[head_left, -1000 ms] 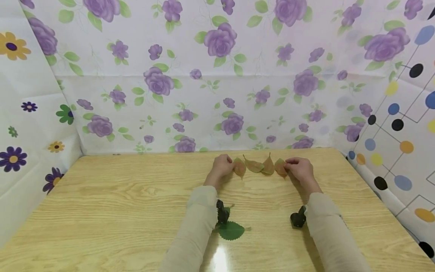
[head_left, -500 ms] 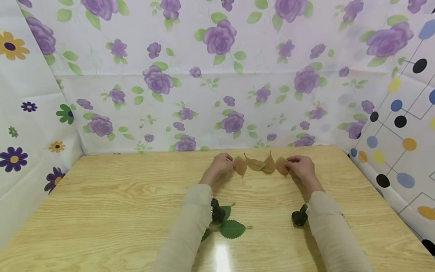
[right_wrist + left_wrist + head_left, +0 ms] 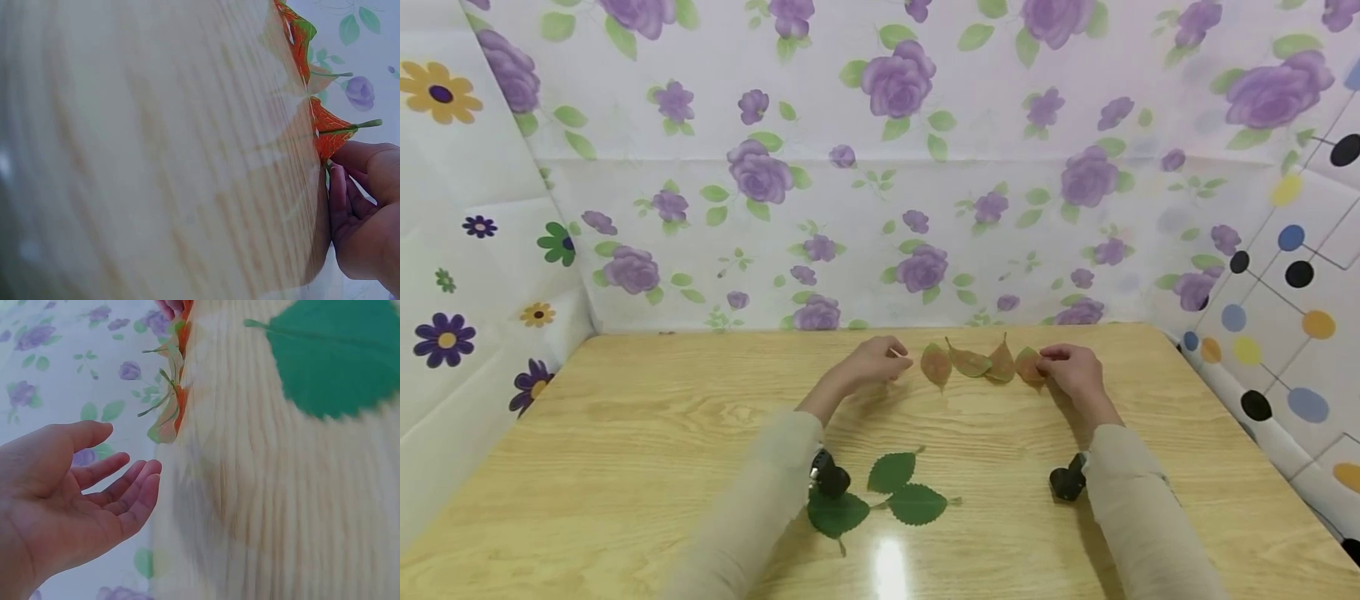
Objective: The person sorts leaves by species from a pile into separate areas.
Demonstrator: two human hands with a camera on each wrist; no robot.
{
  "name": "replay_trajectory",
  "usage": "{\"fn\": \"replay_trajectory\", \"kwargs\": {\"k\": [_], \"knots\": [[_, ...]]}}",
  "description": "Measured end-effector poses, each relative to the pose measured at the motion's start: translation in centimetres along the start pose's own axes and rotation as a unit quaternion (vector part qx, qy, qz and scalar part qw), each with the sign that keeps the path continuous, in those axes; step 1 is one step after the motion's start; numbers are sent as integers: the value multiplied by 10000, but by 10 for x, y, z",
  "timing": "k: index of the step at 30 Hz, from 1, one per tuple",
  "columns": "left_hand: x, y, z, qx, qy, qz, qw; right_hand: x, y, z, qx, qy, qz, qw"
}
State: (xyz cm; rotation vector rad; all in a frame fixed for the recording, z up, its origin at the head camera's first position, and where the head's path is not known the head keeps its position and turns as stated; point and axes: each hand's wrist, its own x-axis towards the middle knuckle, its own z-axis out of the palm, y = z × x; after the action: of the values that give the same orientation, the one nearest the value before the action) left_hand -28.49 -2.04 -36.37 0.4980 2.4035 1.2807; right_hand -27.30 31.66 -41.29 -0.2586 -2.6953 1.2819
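Observation:
Several orange-brown leaves lie in a row near the table's back edge. My left hand is off to the left of the leftmost brown leaf, with a gap between; in the left wrist view its fingers are loosely bent around nothing. At the row's other end, my right hand pinches the edge of the rightmost brown leaf between thumb and fingers. The right wrist view shows that leaf's orange face just above the fingertips. Between the end leaves, a sideways brown leaf overlaps an upright one.
Three green leaves lie nearer on the wooden table: an upper one, a right one and a left one partly under the left wrist camera. A flowered sheet rises behind the table.
My left hand has let go of the leftmost brown leaf and moved left, its forearm uncovering the green leaves. The right hand keeps its hold on the rightmost leaf.

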Motion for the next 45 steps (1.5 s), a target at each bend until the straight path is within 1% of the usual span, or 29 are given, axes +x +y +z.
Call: {"fn": "replay_trajectory", "kwargs": {"k": [6, 9, 12, 15, 19, 21, 22, 24, 26, 28, 30, 35, 38, 40, 42, 45], "knots": [[-27, -8, -9, 413, -52, 265, 9988, -1, 0, -1, -65, 2, -47, 10000], [-42, -11, -9, 601, -65, 438, 9972, -2, -1, -2, -45, -9, -31, 10000], [-57, -13, -8, 659, -149, 683, 9954, -3, -2, -1, -55, -14, -21, 10000], [-71, -18, -6, 723, -290, 1033, 9916, -4, -3, 0, -86, -26, -35, 10000], [-94, -24, -3, 857, -502, 1530, 9832, -4, -3, 2, -51, -70, -10, 10000], [-107, -26, -2, 975, -533, 1666, 9797, -4, -3, 2, -26, -90, -9, 10000], [-115, -27, -2, 1048, -512, 1687, 9787, -4, -3, 2, -16, -96, -7, 10000], [-129, -29, -1, 1339, -421, 1710, 9752, -4, -2, 2, 25, -107, -5, 9999], [-143, -31, -1, 1706, -327, 1732, 9694, -4, -1, 1, 109, -130, 6, 9999], [-156, -32, -1, 2079, -290, 1793, 9612, -5, -1, 1, 186, -156, -2, 9997], [-166, -34, 0, 2400, -324, 1866, 9521, -7, 0, 0, 273, -215, 8, 9994], [-184, -43, 5, 2958, -376, 2112, 9309, -10, 1, -1, 362, -243, 107, 9990], [-193, -48, 8, 3310, -345, 2304, 9144, -10, 2, 0, 430, -278, 161, 9986], [-197, -51, 8, 3485, -358, 2386, 9057, -10, 2, -1, 489, -331, 177, 9981], [-200, -53, 9, 3596, -400, 2435, 8999, -10, 3, -1, 533, -360, 189, 9978], [-203, -56, 9, 3633, -441, 2484, 8969, -10, 4, -1, 544, -381, 189, 9976]]}}
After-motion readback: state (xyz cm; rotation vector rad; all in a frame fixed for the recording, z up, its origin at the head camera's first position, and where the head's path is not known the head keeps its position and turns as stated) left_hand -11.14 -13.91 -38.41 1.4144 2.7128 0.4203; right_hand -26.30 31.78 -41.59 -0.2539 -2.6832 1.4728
